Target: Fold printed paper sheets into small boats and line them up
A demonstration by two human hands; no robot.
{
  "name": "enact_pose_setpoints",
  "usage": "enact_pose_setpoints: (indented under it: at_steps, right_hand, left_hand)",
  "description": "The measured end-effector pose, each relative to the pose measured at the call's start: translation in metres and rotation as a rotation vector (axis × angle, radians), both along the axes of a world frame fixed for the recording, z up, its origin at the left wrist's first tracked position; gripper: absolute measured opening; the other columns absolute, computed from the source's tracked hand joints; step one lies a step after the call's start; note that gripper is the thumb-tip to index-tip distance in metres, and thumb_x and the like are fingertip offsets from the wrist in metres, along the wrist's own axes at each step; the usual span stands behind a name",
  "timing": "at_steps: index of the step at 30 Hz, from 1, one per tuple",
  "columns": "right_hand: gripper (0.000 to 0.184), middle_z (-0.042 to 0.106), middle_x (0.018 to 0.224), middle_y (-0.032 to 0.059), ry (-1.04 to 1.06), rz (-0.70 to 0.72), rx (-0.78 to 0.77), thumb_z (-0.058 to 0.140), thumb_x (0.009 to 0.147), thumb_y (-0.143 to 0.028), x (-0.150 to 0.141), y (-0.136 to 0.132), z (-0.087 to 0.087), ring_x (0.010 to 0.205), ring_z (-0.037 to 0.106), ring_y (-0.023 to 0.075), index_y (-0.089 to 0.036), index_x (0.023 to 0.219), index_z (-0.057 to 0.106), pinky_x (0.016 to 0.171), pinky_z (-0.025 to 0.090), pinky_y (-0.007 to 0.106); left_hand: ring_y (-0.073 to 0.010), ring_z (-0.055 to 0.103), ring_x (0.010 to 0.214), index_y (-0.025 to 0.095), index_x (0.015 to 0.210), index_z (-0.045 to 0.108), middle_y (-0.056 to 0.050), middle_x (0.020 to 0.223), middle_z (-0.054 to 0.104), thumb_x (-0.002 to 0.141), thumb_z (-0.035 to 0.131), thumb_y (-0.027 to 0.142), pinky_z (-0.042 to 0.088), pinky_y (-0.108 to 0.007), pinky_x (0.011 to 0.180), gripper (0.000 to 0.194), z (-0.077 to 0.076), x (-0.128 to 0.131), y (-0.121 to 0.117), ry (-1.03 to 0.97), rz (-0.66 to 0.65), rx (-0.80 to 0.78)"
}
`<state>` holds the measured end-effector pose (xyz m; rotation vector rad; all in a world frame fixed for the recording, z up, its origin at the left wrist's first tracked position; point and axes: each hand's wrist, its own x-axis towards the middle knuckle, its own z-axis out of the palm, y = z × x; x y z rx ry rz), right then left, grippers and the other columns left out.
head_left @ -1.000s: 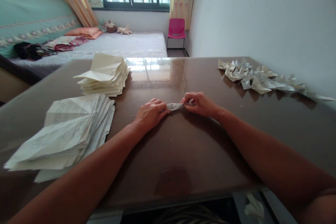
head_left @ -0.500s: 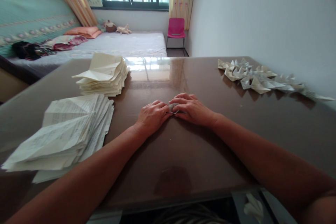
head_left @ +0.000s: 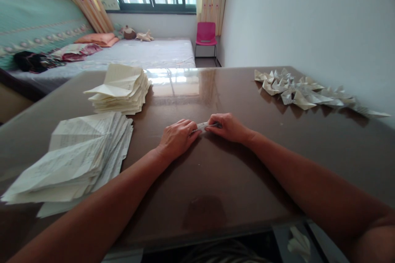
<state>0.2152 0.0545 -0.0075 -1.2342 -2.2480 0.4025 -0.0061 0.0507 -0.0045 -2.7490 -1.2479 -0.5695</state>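
A small folded piece of printed paper point(head_left: 204, 125) lies on the brown table point(head_left: 216, 181), near its middle. My left hand point(head_left: 177, 137) pinches its left end with curled fingers. My right hand point(head_left: 227, 127) pinches its right end, fingers closed around it. Only a short strip of the paper shows between the two hands; the rest is hidden under my fingers.
Two stacks of printed sheets sit to the left: a near one point(head_left: 77, 156) and a farther one point(head_left: 120, 88). Several folded paper shapes point(head_left: 302, 92) lie along the far right by the wall. Beyond the table are a bed point(head_left: 138, 51) and a pink chair point(head_left: 206, 34).
One second ago my hands were apart with the paper stretched between them. They pressed together over it, and now have drawn slightly apart again, showing a short strip.
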Motion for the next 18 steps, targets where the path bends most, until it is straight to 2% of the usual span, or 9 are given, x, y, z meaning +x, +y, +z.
enact_pose_setpoints:
  at_steps: [3, 8, 12, 15, 18]
  right_hand:
    - [0.022, 0.059, 0.064, -0.0023, 0.05, -0.035, -0.061, 0.063, 0.081, -0.039, -0.001, -0.002, 0.004, 0.058, 0.049, 0.0103, -0.017, 0.077, 0.062, 0.057, 0.035, 0.022]
    - [0.023, 0.057, 0.064, -0.003, 0.106, -0.035, -0.101, 0.065, 0.079, -0.038, -0.001, -0.001, 0.007, 0.058, 0.047, 0.0097, -0.017, 0.074, 0.059, 0.057, 0.034, 0.022]
    - [0.02, 0.059, 0.07, -0.0022, 0.16, 0.007, -0.139, 0.066, 0.078, -0.035, -0.001, -0.001, 0.01, 0.064, 0.051, 0.0111, -0.017, 0.077, 0.056, 0.061, 0.037, 0.022]
    - [0.018, 0.06, 0.072, -0.002, 0.186, 0.025, -0.152, 0.066, 0.078, -0.032, -0.002, -0.003, 0.014, 0.067, 0.054, 0.0121, -0.018, 0.08, 0.055, 0.064, 0.039, 0.023]
    - [0.018, 0.063, 0.074, -0.0015, 0.185, 0.039, -0.149, 0.067, 0.077, -0.031, -0.004, -0.006, 0.017, 0.068, 0.056, 0.0128, -0.019, 0.083, 0.055, 0.065, 0.04, 0.024]
  left_hand:
    - [-0.0152, 0.058, 0.073, 0.022, 0.08, 0.059, -0.001, 0.079, 0.064, 0.093, 0.045, 0.044, 0.037, -0.025, 0.06, 0.029, 0.0, 0.001, 0.0, -0.038, 0.018, -0.024]
    - [-0.0147, 0.058, 0.067, 0.023, 0.079, 0.058, 0.001, 0.076, 0.065, 0.09, 0.047, 0.048, 0.034, -0.025, 0.059, 0.03, 0.003, 0.003, -0.002, -0.084, 0.08, -0.105]
    - [-0.0152, 0.059, 0.063, 0.024, 0.096, 0.057, 0.002, 0.075, 0.066, 0.088, 0.05, 0.05, 0.035, -0.025, 0.059, 0.028, 0.006, 0.003, -0.003, -0.135, 0.15, -0.235]
    - [-0.0151, 0.061, 0.067, 0.026, 0.117, 0.053, 0.002, 0.085, 0.068, 0.086, 0.053, 0.048, 0.039, -0.025, 0.064, 0.038, 0.006, 0.002, -0.003, -0.2, 0.124, -0.312]
    - [-0.0152, 0.06, 0.072, 0.027, 0.106, 0.063, 0.002, 0.086, 0.068, 0.082, 0.057, 0.051, 0.04, -0.024, 0.066, 0.034, 0.004, 0.001, -0.001, -0.205, 0.069, -0.359]
